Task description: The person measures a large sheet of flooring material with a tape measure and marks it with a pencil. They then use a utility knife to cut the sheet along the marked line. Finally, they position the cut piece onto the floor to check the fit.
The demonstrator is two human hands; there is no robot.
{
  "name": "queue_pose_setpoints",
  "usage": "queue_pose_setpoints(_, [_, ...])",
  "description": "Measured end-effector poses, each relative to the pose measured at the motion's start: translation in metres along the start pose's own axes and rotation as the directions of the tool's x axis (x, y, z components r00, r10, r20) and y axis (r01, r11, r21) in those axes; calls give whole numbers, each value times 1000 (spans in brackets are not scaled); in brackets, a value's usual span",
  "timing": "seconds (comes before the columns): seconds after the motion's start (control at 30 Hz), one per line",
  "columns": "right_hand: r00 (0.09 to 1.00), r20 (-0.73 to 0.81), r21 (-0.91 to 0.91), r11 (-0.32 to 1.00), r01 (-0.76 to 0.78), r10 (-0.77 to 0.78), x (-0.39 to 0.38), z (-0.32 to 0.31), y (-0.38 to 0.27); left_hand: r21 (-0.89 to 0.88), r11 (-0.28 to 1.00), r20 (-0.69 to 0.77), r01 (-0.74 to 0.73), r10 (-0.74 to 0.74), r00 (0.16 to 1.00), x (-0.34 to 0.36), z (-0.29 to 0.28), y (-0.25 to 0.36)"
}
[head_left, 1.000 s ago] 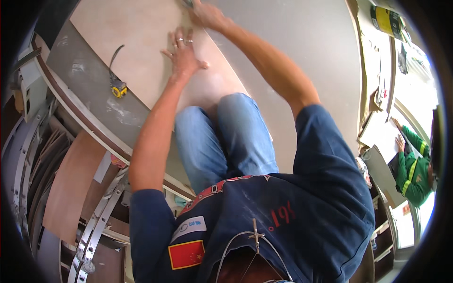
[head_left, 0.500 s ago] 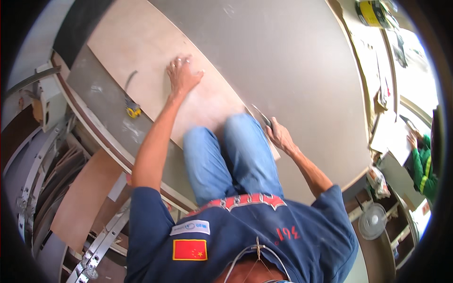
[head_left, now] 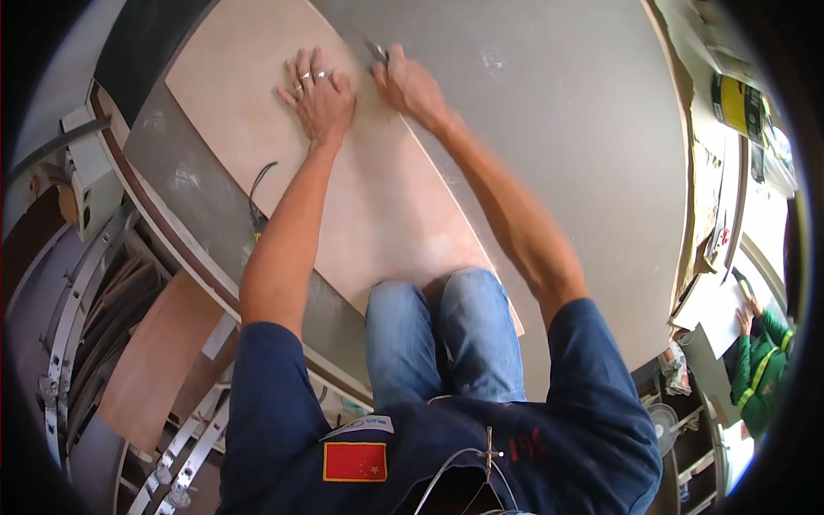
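Observation:
A long, pale wooden board (head_left: 390,219) lies across a large grey panel (head_left: 566,154). My left hand (head_left: 326,107) lies flat on the board, fingers spread, two rings showing. Close to the board's right edge, farther from me, my right hand (head_left: 412,86) is closed round a knife (head_left: 378,53) with a thin blade. The blade points away to the left and is blurred, so its contact with the edge cannot be made out. My knees (head_left: 481,318) rest on the near end of the board.
A yellow tape measure (head_left: 258,225) is partly covered by my left forearm. Metal rails (head_left: 64,343) and stacked sheets (head_left: 120,309) stand at the left. At the far right are a yellow-and-black bucket (head_left: 738,107) and a person in green (head_left: 764,369) handling a white sheet.
My right hand has moved with the knife far up along the board's edge, away from me. The left hand has shifted slightly farther and stays flat. My body leans forward more.

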State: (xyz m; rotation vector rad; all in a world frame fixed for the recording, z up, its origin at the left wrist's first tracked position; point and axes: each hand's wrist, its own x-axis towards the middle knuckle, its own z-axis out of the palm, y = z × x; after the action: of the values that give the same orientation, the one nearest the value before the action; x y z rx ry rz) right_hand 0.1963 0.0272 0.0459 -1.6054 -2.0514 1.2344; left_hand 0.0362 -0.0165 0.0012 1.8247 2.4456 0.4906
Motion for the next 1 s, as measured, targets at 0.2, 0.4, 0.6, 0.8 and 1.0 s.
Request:
queue_pose_setpoints(0.2, [996,81,15,1000,26,-27,38,11,-11,5,1000,-23,-23,23,999,-6,-4,-1])
queue_pose_setpoints(0.4, [992,121,-44,998,41,-36,-32,5,12,164,985,40,-55,49,998,-6,-10,-4])
queue_pose_setpoints(0.6, [910,288,-199,949,-246,297,-280,-24,96,163,986,112,-23,4,994,3,-15,-8])
queue_pose_setpoints(0.8, [774,412,-273,876,-398,480,-455,-55,152,273,857,464,-437,280,840,36,-11,-52])
queue_pose_setpoints(1.0, [846,335,-144,910,-389,415,-396,-69,117,163,960,456,-229,133,880,41,-16,-45])
